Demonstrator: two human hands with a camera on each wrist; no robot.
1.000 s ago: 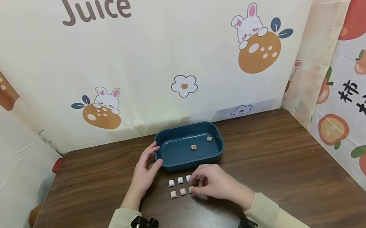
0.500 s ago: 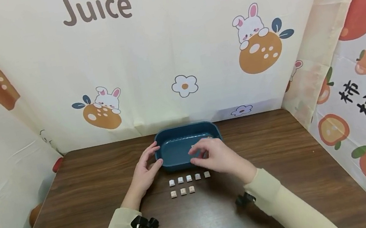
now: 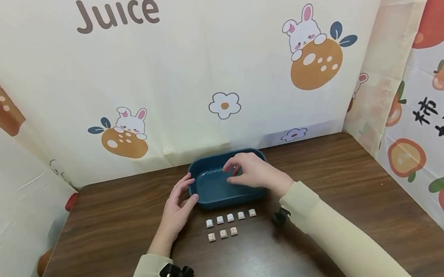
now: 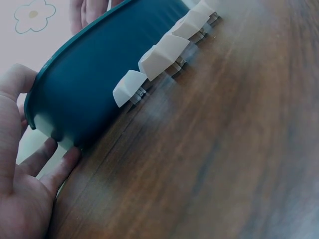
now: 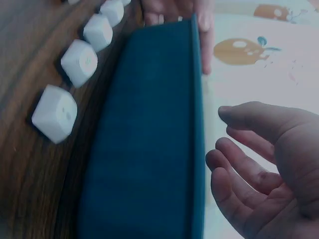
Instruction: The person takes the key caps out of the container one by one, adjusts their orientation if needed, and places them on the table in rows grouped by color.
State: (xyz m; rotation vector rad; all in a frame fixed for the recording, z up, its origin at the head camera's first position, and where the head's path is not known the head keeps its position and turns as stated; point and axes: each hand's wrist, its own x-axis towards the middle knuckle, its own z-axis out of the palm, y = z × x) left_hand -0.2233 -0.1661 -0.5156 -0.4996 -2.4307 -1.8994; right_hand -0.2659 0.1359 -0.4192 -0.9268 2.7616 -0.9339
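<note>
A dark blue tray (image 3: 218,202) stands at the back of the table. My left hand (image 3: 176,212) is at its left end, thumb and extended fingers touching the side; the left wrist view shows the fingers at the tray's wall (image 4: 94,69). Over the tray's right half is my right hand (image 3: 251,171), fingers bent, thumb and fingertips apart with nothing seen between them. The small keycaps inside the tray are hidden behind this hand. In front of the tray several white keycaps (image 3: 230,217) form one row, with three cream keycaps (image 3: 223,234) in a nearer row.
The brown wooden table (image 3: 337,217) extends around the tray. A patterned curtain (image 3: 177,68) hangs just behind the table's back edge, with more cloth along both sides.
The right hand has left the end of the nearer keycap row and moved up and away, over the tray. That row's third keycap is now uncovered. The left hand stays put.
</note>
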